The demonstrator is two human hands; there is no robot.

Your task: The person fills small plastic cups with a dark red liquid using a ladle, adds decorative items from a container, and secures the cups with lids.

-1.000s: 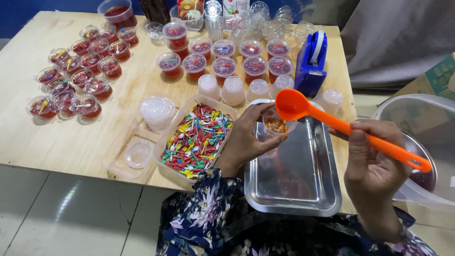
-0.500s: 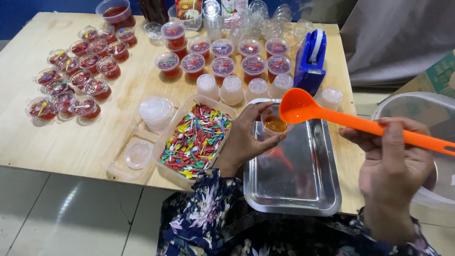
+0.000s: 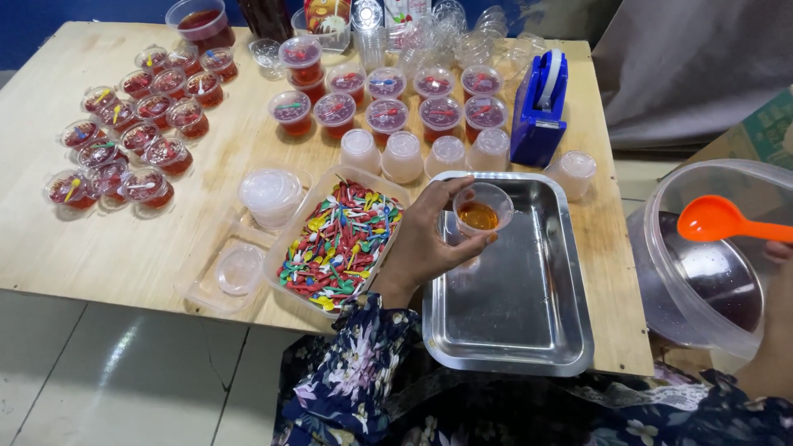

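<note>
Table [image 3: 124, 248]: pale wood board, covered with cups and containers.
Tub [image 3: 702, 272]: big clear plastic, off the table's right edge, dark red liquid inside.
Tray [image 3: 529, 330]: steel, bare, at the near edge of the table.
Box [image 3: 285, 256]: clear, left of the tray, full of small coloured picks.
Dispenser [image 3: 538, 111]: blue tape holder, beyond the tray.
Left hand [image 3: 425, 239]: fingers clamped round the cup, thumb on its far side.
Ladle [image 3: 714, 219]: orange, bowl hanging over the tub.
Right hand [image 3: 776, 347]: mostly out of frame at the right edge, holding the ladle's handle; finger grip cannot be told.
Lids [image 3: 268, 194]: clear stack, left of the box.
Cup [image 3: 481, 211]: small, clear, part full of amber liquid, held above the tray's far left corner.
</note>
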